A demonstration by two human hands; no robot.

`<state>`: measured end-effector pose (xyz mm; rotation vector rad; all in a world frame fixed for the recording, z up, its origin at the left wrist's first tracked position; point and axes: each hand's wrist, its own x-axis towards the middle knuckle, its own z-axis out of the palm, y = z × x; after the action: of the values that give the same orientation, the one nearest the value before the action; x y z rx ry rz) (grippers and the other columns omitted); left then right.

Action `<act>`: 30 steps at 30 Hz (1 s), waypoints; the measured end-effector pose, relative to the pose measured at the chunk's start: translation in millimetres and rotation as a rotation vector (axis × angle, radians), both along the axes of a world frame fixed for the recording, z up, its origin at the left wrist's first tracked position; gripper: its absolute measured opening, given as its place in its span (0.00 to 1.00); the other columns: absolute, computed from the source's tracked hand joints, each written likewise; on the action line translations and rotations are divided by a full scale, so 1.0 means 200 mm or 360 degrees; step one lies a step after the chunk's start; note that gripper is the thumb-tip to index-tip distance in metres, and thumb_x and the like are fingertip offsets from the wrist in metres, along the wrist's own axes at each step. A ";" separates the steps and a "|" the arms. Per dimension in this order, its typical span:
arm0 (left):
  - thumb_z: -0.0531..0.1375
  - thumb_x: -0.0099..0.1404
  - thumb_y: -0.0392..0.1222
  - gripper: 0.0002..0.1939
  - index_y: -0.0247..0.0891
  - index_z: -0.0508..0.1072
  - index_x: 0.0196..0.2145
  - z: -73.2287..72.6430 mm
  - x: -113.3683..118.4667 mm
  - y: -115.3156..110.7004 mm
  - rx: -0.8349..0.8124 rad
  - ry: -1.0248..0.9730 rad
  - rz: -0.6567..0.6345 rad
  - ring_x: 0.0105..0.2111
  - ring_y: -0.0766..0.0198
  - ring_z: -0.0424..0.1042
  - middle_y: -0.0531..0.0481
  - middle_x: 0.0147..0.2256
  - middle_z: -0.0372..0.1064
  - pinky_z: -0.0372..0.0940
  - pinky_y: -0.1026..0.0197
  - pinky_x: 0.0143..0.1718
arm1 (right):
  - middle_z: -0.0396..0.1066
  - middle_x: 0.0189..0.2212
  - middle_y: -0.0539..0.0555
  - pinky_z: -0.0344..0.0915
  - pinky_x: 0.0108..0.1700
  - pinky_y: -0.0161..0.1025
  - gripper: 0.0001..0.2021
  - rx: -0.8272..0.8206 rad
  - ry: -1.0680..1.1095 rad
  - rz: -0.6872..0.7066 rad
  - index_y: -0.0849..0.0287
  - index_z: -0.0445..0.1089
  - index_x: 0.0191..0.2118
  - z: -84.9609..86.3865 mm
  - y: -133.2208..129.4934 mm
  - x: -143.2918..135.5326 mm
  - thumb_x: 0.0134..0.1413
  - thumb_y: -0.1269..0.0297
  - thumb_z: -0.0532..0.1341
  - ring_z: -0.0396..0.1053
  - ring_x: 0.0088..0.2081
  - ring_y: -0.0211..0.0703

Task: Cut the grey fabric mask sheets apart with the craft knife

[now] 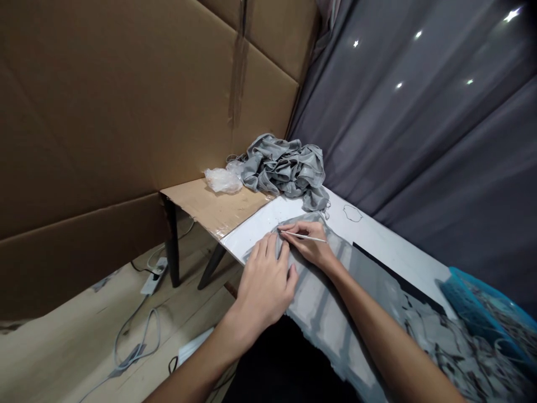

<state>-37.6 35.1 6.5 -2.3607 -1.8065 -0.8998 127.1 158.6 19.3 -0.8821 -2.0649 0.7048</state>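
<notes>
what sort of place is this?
Probably a makeshift indoor work corner, maybe in a home, though that can't be confirmed. Signs: tall cardboard walling one side, a grey curtain along the other, and grey fabric spread over a white table between them.

One stick [308,237]; one basket [467,305]; apparently five lights [418,34]

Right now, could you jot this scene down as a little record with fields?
Left hand: palm down on the grey fabric
Right hand: holding a thin white stick at the fabric
Beyond the hands: crumpled grey cloth pile, plastic bag beside it
Right edge: blue basket
Floor: white power strip
Background: cardboard, grey curtain
</notes>
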 end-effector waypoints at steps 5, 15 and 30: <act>0.56 0.79 0.46 0.26 0.27 0.73 0.67 0.00 0.00 0.00 0.0005 -0.0002 -0.0013 0.71 0.33 0.68 0.23 0.69 0.69 0.64 0.35 0.72 | 0.89 0.45 0.59 0.82 0.46 0.48 0.14 -0.0005 -0.0008 0.0011 0.53 0.81 0.32 -0.01 0.00 0.00 0.67 0.51 0.72 0.88 0.45 0.57; 0.56 0.79 0.46 0.24 0.28 0.74 0.64 0.01 0.00 0.00 0.0002 0.0003 -0.0022 0.70 0.34 0.69 0.25 0.68 0.70 0.65 0.36 0.71 | 0.88 0.48 0.55 0.75 0.41 0.43 0.10 0.0420 -0.0631 0.0063 0.49 0.84 0.47 0.04 -0.01 0.02 0.74 0.58 0.64 0.86 0.42 0.53; 0.54 0.81 0.46 0.27 0.24 0.73 0.67 -0.01 0.01 0.00 -0.0013 0.0135 -0.0026 0.72 0.33 0.68 0.21 0.70 0.68 0.64 0.35 0.72 | 0.89 0.41 0.56 0.79 0.41 0.45 0.12 0.0341 -0.0289 -0.0157 0.51 0.79 0.33 0.01 0.00 -0.03 0.71 0.57 0.67 0.88 0.40 0.54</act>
<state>-36.4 35.2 5.3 -2.3833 -1.7658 -0.7830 121.4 159.1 21.3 -0.9454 -2.1901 0.3531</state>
